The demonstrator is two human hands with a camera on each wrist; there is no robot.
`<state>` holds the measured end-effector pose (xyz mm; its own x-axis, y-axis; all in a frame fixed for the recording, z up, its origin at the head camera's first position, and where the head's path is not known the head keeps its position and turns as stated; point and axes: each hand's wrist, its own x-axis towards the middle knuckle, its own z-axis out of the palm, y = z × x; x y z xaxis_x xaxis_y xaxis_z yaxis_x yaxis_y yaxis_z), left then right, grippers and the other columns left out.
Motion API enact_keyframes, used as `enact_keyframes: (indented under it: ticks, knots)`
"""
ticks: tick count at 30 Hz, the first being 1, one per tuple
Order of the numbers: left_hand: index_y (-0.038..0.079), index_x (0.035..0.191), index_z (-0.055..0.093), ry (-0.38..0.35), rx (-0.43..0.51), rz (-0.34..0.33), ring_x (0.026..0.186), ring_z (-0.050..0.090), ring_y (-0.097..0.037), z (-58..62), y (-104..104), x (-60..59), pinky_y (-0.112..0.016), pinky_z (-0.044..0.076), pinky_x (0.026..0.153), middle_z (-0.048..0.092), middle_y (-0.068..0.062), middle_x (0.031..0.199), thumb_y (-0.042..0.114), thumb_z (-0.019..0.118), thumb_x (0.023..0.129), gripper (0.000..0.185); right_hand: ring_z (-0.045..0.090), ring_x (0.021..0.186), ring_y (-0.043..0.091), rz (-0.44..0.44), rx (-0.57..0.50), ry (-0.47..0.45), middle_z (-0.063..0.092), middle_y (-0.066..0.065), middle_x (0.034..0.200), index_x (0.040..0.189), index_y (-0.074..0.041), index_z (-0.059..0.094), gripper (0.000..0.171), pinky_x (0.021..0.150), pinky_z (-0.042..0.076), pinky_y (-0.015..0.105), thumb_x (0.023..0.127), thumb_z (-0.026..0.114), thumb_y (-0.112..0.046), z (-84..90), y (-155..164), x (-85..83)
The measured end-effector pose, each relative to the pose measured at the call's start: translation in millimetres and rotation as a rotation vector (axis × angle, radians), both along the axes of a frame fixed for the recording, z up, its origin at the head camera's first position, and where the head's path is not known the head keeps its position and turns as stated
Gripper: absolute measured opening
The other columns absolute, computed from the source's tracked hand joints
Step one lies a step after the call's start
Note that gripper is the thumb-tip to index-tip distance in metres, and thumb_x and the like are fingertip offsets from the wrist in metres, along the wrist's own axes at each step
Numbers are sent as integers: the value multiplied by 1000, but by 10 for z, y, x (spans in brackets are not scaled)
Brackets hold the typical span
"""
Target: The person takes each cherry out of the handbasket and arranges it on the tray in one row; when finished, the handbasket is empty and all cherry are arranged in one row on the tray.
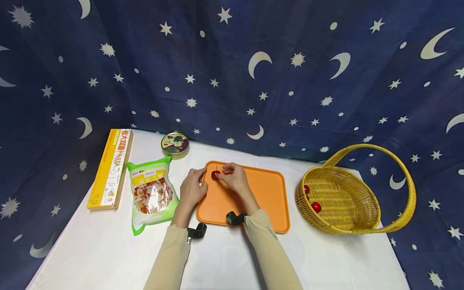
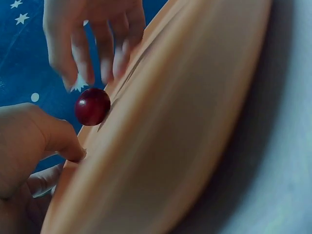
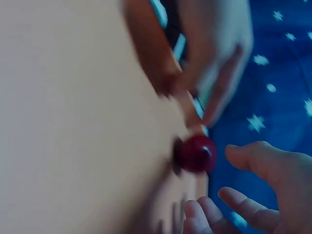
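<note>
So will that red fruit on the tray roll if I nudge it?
Probably: the fruit looks round and glossy, so it may roll and slip. The tray looks smooth, though its raised rim should likely stop it.

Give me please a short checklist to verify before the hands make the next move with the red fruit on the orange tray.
1. Red fruit lies on the orange tray, near its far edge: ok.
2. Left hand is close to the fruit; in the left wrist view its thumb stands apart from it: ok.
3. Right hand has a grip on the fruit: not ok, its fingers hover just off it.
4. Wicker basket is upright, holding two red fruits: ok.
5. Snack bag lies clear of the tray: ok.
6. Fruit is undamaged: cannot tell, the right wrist view is blurred.
</note>
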<state>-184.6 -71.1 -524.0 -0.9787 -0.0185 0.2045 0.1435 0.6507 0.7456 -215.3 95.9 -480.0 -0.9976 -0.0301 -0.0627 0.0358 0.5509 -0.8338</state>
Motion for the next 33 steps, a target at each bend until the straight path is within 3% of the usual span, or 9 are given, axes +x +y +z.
enact_keyframes:
  ticks: [6,16,20,23,26,29,33]
  knots:
    - [4,130,64,-2,8,-7,72,50,-21,-11,-5,-14,-37,39,63,53,-8,90,5,65,76,54,70,78,29,-48,-26,58,69,19,94,110,7,67,31,59,50,23,83,74,-7,196,450,-6]
    - [4,129,64,5,-4,-1,73,51,-23,-14,-43,9,-38,40,63,55,-11,93,5,65,76,53,65,96,35,-185,103,52,67,25,108,118,4,66,34,67,47,23,90,67,-16,546,1330,50]
    - [4,130,64,4,-7,-1,75,53,-24,-20,-54,16,-39,41,64,56,-12,96,6,64,77,53,66,82,21,-212,105,39,65,25,107,122,5,63,37,63,47,22,93,64,-17,646,1660,104]
    - [3,130,63,4,-11,-4,75,52,-25,-19,-54,13,-40,41,64,56,-13,96,6,65,77,53,63,69,7,-242,84,49,66,23,99,120,8,63,35,59,47,20,93,63,-14,706,1894,147]
    - [3,130,63,5,-17,-9,74,51,-25,-14,-47,9,-39,41,64,55,-13,96,7,65,78,53,61,65,2,-275,49,52,67,17,89,117,12,62,33,57,48,19,93,63,-11,754,2122,199]
    - [3,130,63,4,-16,-14,74,51,-24,-7,-37,9,-39,40,63,55,-12,95,6,65,78,53,64,68,2,-279,29,-5,68,12,91,119,13,59,35,60,50,21,95,60,-12,776,2360,231]
    - [3,130,63,11,-14,-17,74,51,-25,0,-23,10,-39,40,63,55,-12,95,6,64,77,53,66,71,4,-210,21,-208,68,3,89,122,14,54,39,68,55,28,98,56,-17,747,2675,197]
